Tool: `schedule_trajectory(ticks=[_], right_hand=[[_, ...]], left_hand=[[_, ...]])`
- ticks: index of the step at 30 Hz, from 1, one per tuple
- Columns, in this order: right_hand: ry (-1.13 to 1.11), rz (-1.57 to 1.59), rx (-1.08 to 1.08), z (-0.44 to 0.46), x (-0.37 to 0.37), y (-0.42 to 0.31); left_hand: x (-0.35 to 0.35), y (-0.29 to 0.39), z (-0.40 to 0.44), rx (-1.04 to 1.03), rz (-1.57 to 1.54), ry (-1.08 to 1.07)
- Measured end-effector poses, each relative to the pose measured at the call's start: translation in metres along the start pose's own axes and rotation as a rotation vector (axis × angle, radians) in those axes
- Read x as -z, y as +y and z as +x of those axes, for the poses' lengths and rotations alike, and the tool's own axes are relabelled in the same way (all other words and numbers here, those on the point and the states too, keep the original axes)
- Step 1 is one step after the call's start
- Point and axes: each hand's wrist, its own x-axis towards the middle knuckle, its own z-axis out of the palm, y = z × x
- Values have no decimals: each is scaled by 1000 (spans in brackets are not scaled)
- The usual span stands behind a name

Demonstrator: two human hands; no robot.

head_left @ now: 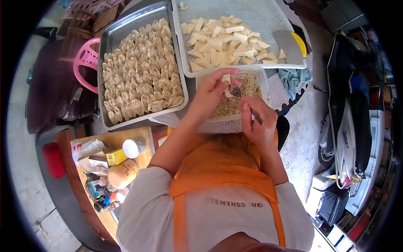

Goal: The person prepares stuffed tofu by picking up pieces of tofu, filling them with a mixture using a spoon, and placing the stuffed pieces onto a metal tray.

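Observation:
My left hand (213, 90) is closed around a pale tofu piece (227, 79) above a plastic tub (263, 84) of greyish-brown minced filling (249, 78). In my right hand (259, 119) is a metal spoon (257, 118), its handle sticking out past the fist. The spoon's bowl is at the tofu piece, between the two hands. Behind the tub, a white plastic tray (182, 50) bears a heap of cut tofu wedges (222, 42). To the left, a metal tray (142, 119) holds rows of filling-coated pieces (140, 69).
A scraper with a yellow handle (298, 43) lies at the white tray's right end. Beside it hangs a blue-green cloth (294, 79). A pink chair (79, 67) stands left of the metal tray. Jars and boxes crowd a wooden table (145, 136). A scooter (346, 138) is at right.

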Motion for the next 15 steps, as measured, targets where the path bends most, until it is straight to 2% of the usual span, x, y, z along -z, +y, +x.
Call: schedule_trajectory(ticks=[7, 10, 13, 15], right_hand=[[-5, -20, 40, 3, -10, 5], [-15, -37, 130, 4, -19, 13], [66, 379, -252, -2, -21, 26], [202, 413, -424, 8, -11, 28]], left_hand=[[-1, -8, 2, -22, 66, -68], [-3, -5, 1, 10, 69, -67], [-2, -10, 2, 18, -123, 35], [-7, -10, 3, 13, -308, 172]])
